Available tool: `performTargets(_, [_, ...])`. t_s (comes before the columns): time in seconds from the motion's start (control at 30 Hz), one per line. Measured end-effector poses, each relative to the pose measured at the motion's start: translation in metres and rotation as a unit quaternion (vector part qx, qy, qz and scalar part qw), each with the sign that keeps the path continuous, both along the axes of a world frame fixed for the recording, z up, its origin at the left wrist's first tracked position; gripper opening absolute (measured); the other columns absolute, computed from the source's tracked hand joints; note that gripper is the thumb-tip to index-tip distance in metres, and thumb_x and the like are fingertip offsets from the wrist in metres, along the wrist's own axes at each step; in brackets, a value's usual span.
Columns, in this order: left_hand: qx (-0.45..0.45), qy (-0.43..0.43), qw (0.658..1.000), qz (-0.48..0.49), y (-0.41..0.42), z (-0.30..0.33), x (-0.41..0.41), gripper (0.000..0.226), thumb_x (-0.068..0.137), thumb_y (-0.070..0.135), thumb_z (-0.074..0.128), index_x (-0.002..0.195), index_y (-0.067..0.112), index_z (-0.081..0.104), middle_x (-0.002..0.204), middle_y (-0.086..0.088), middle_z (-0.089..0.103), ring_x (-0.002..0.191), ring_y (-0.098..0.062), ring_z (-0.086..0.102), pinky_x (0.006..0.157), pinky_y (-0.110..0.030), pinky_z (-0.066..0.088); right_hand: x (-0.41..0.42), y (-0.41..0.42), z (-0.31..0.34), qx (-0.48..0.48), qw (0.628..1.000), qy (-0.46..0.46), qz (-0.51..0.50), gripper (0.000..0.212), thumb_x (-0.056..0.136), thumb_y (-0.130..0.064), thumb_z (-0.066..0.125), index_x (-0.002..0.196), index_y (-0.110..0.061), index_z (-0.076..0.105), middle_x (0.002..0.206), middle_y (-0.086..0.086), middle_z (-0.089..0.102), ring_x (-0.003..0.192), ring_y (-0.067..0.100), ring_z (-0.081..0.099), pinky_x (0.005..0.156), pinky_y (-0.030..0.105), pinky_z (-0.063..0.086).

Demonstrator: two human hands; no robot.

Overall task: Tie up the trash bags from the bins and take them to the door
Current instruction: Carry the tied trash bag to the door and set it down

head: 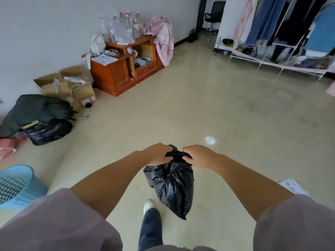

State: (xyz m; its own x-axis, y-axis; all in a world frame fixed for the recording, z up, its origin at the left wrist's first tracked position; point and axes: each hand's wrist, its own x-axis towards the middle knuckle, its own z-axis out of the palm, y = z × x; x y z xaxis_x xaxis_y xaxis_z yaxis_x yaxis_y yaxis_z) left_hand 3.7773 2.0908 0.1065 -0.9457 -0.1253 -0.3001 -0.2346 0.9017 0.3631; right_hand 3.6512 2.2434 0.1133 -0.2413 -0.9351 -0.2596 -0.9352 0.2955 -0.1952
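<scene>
A filled black trash bag (172, 185) hangs in the air in front of me, above the beige floor. My left hand (156, 153) grips the gathered top of the bag from the left. My right hand (198, 155) grips the same bunched top from the right. Both hands curl round the twisted plastic neck, close together. A light blue perforated bin (16, 185) stands on the floor at the lower left, with no bag visible in it. A second black bag (49, 132) lies on the floor at the left, under dark clothing.
An orange wooden cabinet (125, 69) with bottles stands against the far wall, cardboard boxes (72, 87) beside it. A clothes rack (282, 37) fills the right side. A doorway (210, 19) with an office chair opens at the back. Paper (291, 186) lies at lower right.
</scene>
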Motion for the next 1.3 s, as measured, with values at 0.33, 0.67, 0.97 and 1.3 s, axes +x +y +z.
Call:
performTargets(0.33, [0.019, 0.011, 0.999, -0.033, -0.180, 0.026, -0.224, 0.022, 0.097, 0.028, 0.043, 0.092, 0.009, 0.053, 0.078, -0.002, 0.055, 0.071, -0.019, 0.049, 0.063, -0.029, 0.037, -0.210, -0.167, 0.008, -0.065, 0.994, -0.015, -0.085, 0.024, 0.097, -0.027, 0.044, 0.079, -0.012, 0.041, 0.067, -0.001, 0.044, 0.065, 0.021, 0.044, 0.053, 0.026, 0.027])
performTargets(0.67, [0.022, -0.008, 0.998, -0.066, -0.293, 0.017, -0.453, 0.017, 0.098, 0.026, 0.042, 0.084, 0.017, 0.045, 0.070, 0.007, 0.045, 0.070, -0.017, 0.045, 0.059, -0.027, 0.032, -0.426, -0.273, -0.004, -0.057, 0.991, -0.034, -0.116, 0.026, 0.096, -0.032, 0.044, 0.078, -0.013, 0.042, 0.068, -0.002, 0.043, 0.064, 0.018, 0.041, 0.054, 0.024, 0.027])
performTargets(0.97, [0.012, 0.003, 0.998, -0.056, -0.375, 0.029, -0.697, 0.019, 0.097, 0.027, 0.044, 0.081, 0.015, 0.046, 0.068, 0.006, 0.045, 0.067, -0.017, 0.043, 0.055, -0.024, 0.030, -0.668, -0.358, 0.018, -0.037, 0.993, -0.024, -0.107, 0.024, 0.097, -0.031, 0.042, 0.080, -0.014, 0.042, 0.071, -0.001, 0.045, 0.068, 0.020, 0.043, 0.055, 0.027, 0.028])
performTargets(1.3, [0.008, -0.017, 0.995, -0.098, -0.481, 0.007, -0.934, 0.016, 0.097, 0.025, 0.042, 0.085, 0.016, 0.047, 0.071, 0.003, 0.047, 0.071, -0.020, 0.045, 0.063, -0.030, 0.032, -0.903, -0.467, 0.004, -0.003, 0.993, 0.002, -0.116, 0.018, 0.098, -0.027, 0.042, 0.087, -0.012, 0.047, 0.096, 0.012, 0.061, 0.078, 0.021, 0.044, 0.068, 0.030, 0.033])
